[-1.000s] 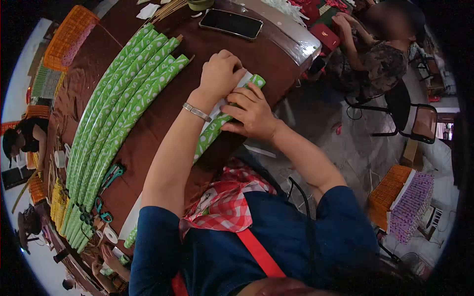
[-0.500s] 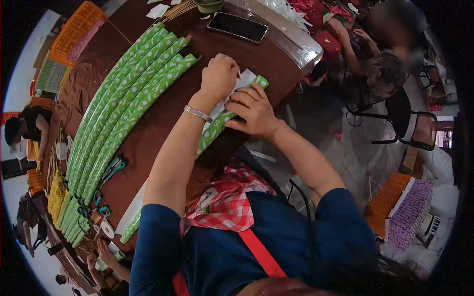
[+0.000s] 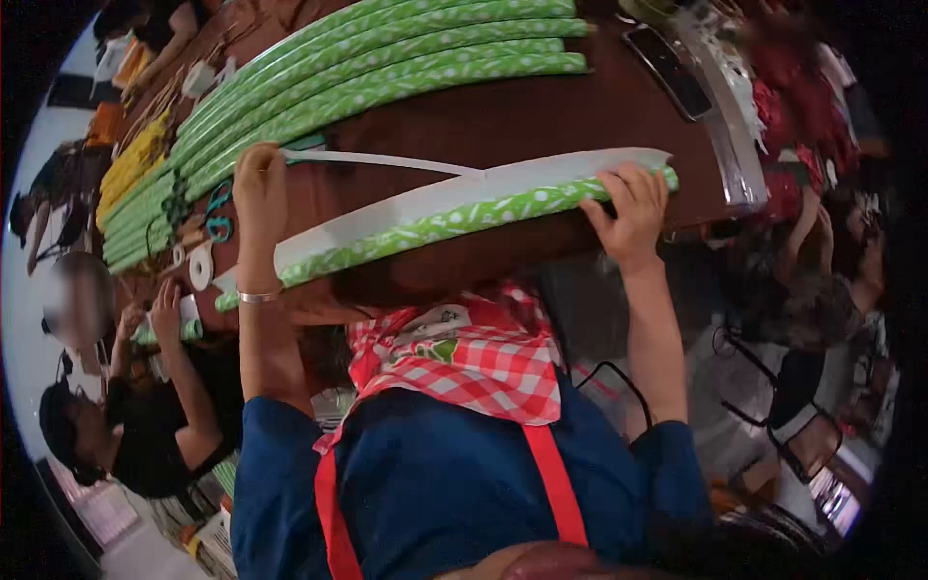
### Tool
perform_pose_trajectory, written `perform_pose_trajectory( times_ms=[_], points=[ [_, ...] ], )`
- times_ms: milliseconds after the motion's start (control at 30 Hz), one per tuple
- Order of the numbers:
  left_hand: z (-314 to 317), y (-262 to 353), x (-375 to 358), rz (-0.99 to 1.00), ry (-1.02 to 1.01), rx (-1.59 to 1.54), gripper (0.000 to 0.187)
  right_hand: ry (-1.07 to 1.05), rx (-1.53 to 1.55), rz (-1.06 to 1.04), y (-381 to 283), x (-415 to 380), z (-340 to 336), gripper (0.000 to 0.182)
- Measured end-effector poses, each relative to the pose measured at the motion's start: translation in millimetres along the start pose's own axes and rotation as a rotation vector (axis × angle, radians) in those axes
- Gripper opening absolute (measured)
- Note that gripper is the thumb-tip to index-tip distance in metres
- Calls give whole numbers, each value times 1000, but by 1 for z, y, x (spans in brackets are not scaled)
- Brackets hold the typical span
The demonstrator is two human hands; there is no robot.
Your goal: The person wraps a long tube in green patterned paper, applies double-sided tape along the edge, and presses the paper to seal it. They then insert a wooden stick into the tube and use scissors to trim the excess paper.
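A long green patterned roll (image 3: 464, 213) lies across the near part of the brown table, with a white sheet edge (image 3: 387, 208) spread along its far side. My right hand (image 3: 635, 208) rests on the roll near its right end, fingers apart. At the left, my left hand (image 3: 261, 188) is raised above the sheet, closed on one end of a narrow white strip (image 3: 377, 159). The strip's other end meets the sheet near its middle.
Finished green rolls (image 3: 387, 63) lie along the table's far side. A phone (image 3: 669, 71), a white tape roll (image 3: 201, 265) and teal-handled scissors (image 3: 220, 213) are on the table. A co-worker (image 3: 145, 416) works at the left. Another person (image 3: 812, 271) sits at the right.
The view has turned. My left hand has moved away from the right hand to the left, and the white strip now stretches from it. My right hand remains at the roll's right end.
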State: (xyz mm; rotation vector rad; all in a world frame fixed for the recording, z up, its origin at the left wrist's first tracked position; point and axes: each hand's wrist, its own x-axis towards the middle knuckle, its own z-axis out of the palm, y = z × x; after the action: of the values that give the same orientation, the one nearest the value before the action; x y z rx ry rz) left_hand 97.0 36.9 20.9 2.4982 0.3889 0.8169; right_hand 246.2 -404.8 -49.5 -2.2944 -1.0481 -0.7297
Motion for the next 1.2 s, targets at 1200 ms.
perform_pose_trajectory(
  times_ms=[1200],
  points=[
    [56, -62, 245, -86, -348, 417, 28, -183, -68, -31, 10, -9, -5, 43]
  ],
)
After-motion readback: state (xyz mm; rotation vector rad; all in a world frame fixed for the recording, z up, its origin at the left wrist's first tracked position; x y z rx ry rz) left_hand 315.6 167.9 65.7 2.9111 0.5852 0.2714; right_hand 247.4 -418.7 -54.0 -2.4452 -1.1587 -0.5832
